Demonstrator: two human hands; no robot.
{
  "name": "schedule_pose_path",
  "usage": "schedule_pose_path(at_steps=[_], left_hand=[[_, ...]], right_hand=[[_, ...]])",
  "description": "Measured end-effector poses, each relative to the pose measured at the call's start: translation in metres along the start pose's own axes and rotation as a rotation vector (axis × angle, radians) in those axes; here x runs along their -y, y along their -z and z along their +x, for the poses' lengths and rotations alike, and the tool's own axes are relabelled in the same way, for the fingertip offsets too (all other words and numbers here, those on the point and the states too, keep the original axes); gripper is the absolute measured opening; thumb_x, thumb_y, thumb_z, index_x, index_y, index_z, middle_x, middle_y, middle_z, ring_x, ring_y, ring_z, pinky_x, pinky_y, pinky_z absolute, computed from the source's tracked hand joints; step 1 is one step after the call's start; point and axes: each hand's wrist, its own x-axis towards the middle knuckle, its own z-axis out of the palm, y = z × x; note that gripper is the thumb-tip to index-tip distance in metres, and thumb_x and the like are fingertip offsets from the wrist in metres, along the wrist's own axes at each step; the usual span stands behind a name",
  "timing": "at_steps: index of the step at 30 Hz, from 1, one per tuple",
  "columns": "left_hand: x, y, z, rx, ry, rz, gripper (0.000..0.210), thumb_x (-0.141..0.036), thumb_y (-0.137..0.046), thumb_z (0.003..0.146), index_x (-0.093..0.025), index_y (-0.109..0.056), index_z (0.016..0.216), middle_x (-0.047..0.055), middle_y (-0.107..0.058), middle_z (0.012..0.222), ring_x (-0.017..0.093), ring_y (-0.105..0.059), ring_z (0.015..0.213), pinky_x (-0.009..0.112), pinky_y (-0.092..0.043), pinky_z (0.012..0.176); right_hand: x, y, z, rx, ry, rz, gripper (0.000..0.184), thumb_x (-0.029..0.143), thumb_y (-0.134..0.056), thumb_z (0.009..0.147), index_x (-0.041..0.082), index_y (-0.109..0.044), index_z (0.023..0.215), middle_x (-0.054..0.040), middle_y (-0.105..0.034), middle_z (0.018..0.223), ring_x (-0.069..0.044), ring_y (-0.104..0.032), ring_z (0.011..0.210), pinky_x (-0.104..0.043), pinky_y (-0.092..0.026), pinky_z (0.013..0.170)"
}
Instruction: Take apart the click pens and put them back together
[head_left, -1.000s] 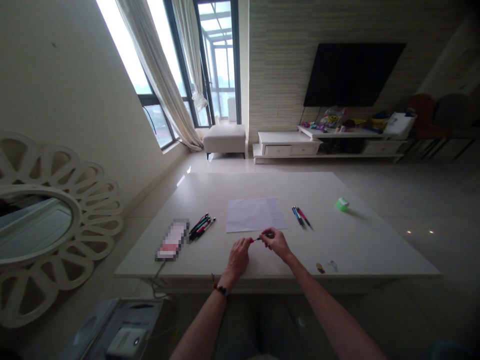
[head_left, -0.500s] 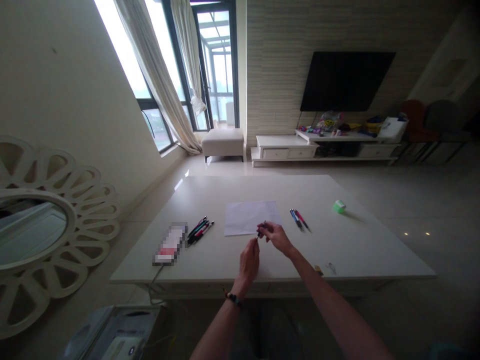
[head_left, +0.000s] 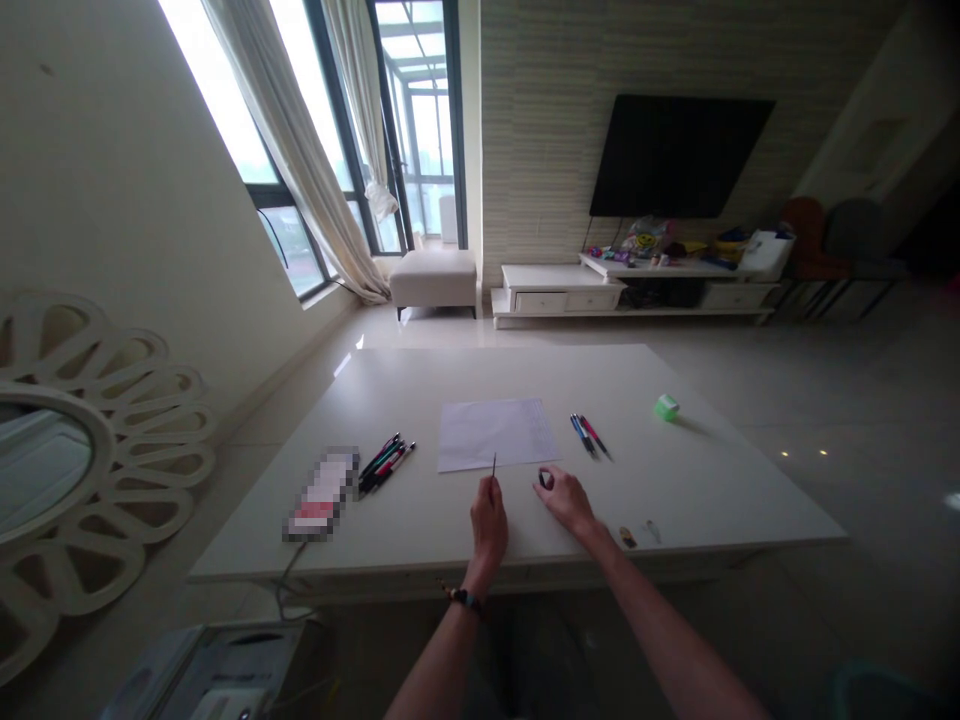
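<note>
Between the fingertips of my left hand [head_left: 489, 522], a thin dark rod [head_left: 494, 464], which looks like a pen refill, points up over the near edge of a white sheet of paper [head_left: 491, 430]. My right hand [head_left: 568, 500] is closed, just right of the left one and near the paper's lower right corner. It pinches a small dark piece [head_left: 543, 479], mostly covered by the fingers, so its kind is unclear. Several pens [head_left: 386, 462] lie bunched left of the paper. A smaller group of pens [head_left: 589, 435], blue and red, lies to its right.
All this is on a white table [head_left: 720, 490]. A blurred-out phone [head_left: 321, 495] with a cable lies at the left. A small green and white object [head_left: 666, 407] stands at the right. Small items, one brownish [head_left: 627, 537], lie near the front edge.
My hands have moved apart: they were together at the dark piece, and now the right one is clear of the left. The rod now stands exposed in my left hand. The view has shifted slightly.
</note>
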Motion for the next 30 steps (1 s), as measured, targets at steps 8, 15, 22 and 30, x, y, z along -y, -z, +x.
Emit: schedule_pose_path(at_steps=[8, 15, 22, 30], left_hand=[[0.0, 0.0, -0.002, 0.068, -0.047, 0.042, 0.028, -0.039, -0.027, 0.09, -0.022, -0.049, 0.083, -0.002, -0.051, 0.064, 0.011, -0.043, 0.055, 0.022, -0.029, 0.054], [-0.002, 0.001, -0.004, 0.16, -0.089, 0.031, 0.028, -0.037, -0.028, 0.09, -0.021, -0.049, 0.081, -0.002, -0.053, 0.066, 0.011, -0.043, 0.056, 0.022, -0.03, 0.056], [0.0, 0.002, -0.005, 0.162, -0.096, 0.043, 0.029, -0.038, -0.028, 0.09, -0.022, -0.049, 0.08, -0.002, -0.051, 0.064, 0.011, -0.043, 0.055, 0.023, -0.029, 0.055], [-0.004, 0.0, -0.001, 0.124, -0.061, 0.086, 0.031, -0.038, -0.027, 0.09, -0.02, -0.051, 0.084, -0.002, -0.05, 0.063, 0.011, -0.043, 0.054, 0.023, -0.028, 0.054]], right_hand=[[0.0, -0.004, -0.006, -0.123, 0.019, 0.114, 0.031, 0.04, -0.054, 0.078, 0.017, -0.067, 0.093, -0.0073, -0.067, 0.077, -0.017, -0.061, 0.068, -0.025, -0.044, 0.066], [0.053, -0.01, -0.007, -0.054, 0.125, 0.574, 0.039, 0.049, -0.05, 0.079, 0.014, -0.068, 0.078, -0.0064, -0.067, 0.068, -0.016, -0.057, 0.058, -0.025, -0.044, 0.056], [0.058, 0.013, 0.026, -0.212, 0.071, 0.575, 0.04, 0.047, -0.047, 0.078, 0.013, -0.068, 0.078, -0.0077, -0.067, 0.069, -0.016, -0.058, 0.058, -0.025, -0.044, 0.053], [0.015, 0.012, 0.018, 0.243, 0.07, 0.144, 0.017, 0.029, -0.059, 0.064, 0.017, -0.068, 0.055, -0.0038, -0.067, 0.055, -0.017, -0.06, 0.057, -0.022, -0.04, 0.055]])
